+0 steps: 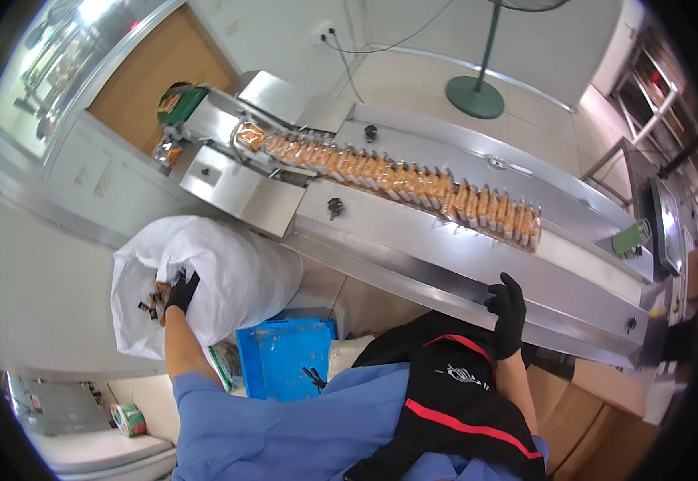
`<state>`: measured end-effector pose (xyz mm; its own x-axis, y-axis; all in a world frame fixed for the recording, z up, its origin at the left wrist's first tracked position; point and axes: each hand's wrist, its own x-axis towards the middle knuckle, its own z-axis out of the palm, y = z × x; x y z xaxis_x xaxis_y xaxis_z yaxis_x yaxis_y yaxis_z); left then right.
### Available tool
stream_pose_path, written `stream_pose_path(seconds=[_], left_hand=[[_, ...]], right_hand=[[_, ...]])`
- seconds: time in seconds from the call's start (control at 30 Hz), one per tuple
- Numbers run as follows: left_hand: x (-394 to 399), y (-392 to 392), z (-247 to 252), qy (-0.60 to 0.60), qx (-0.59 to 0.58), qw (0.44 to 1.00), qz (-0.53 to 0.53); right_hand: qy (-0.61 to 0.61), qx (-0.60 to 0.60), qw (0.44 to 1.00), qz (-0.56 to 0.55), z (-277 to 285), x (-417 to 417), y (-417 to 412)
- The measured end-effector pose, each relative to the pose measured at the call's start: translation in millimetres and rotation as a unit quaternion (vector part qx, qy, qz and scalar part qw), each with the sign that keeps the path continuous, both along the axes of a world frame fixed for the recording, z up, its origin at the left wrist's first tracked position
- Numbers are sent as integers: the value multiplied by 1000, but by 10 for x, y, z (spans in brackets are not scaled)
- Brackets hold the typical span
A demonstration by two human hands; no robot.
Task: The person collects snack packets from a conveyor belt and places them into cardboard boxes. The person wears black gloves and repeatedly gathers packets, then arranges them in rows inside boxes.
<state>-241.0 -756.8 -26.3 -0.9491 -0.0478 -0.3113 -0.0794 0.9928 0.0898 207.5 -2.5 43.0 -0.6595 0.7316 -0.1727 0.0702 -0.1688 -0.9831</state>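
Observation:
My left hand (183, 292), in a black glove, reaches into the mouth of a large white woven sack (247, 276); its fingertips are partly hidden, so its hold is unclear. Small wrapped pieces (155, 303) lie in the sack beside it. Over the near edge of a steel conveyor (409, 222), my right hand (507, 312), also black-gloved, has its fingers apart and holds nothing. A long row of clear-wrapped orange-brown snack packs (415, 180) stands on edge along the conveyor's channel. One pack (250, 136) lies flat at the row's left end.
A blue plastic crate (283, 361) sits below the conveyor, right of the sack. Cardboard boxes (595, 415) are at the lower right. A green cylinder (630, 236) stands at the conveyor's right end. Behind it all is a fan's green base (475, 97).

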Motion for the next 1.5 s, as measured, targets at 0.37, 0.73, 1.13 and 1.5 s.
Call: stream_pose_path(seconds=[0.37,0.73,1.13,1.5], left_hand=[[427,211,549,169,388,838,344],[498,1009,1889,140,-291,928,184],[396,3909,1982,266,6,902,-339],[1561,7464,872,245,131,770,-575]], right_hand=[[-65,283,951,-105,-147,-119,983],[-280,357,891,-18,-188,-443,1697],[-269,372,886,-68,-221,-416,1757],[-243,379,891,-62,-287,-353,1842]])
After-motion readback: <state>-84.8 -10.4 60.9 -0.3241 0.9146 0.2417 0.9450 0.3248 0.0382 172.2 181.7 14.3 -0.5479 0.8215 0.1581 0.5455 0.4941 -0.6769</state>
